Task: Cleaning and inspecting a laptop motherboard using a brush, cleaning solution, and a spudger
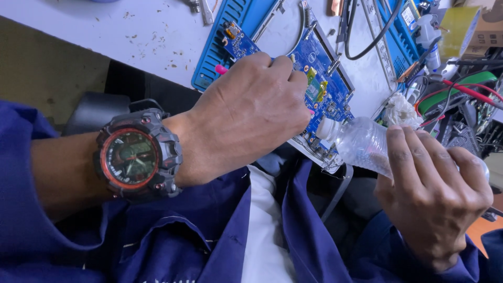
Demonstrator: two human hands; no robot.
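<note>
Nearest the camera, along the bottom of the frame, lies the person's blue work coat (173,246), open over a white shirt (267,230). At left centre a bulky black wristwatch with a red-ringed face (137,156) sits on the left wrist. The left hand (246,112), in the middle of the frame, is curled into a loose fist with its fingertips pressed down on the blue circuit board (325,86); a small pink tip (221,69) shows at the far side of the fist, but whether the fingers are clamped on it cannot be told. At lower right the right hand (432,191) is wrapped firmly around 1 clear plastic bottle (364,141), tilted so that its white neck (327,128) points toward the upper left and touches the near edge of the board, just beside the left hand's knuckles. The board rests on a blue ribbed mat (220,47) on the white bench (105,31), in the upper middle of the frame. Farther off, at upper right, lie black cables (367,47), a crumpled white tissue (401,111), red wires (466,90) and a roll of yellowish tape (461,29).
</note>
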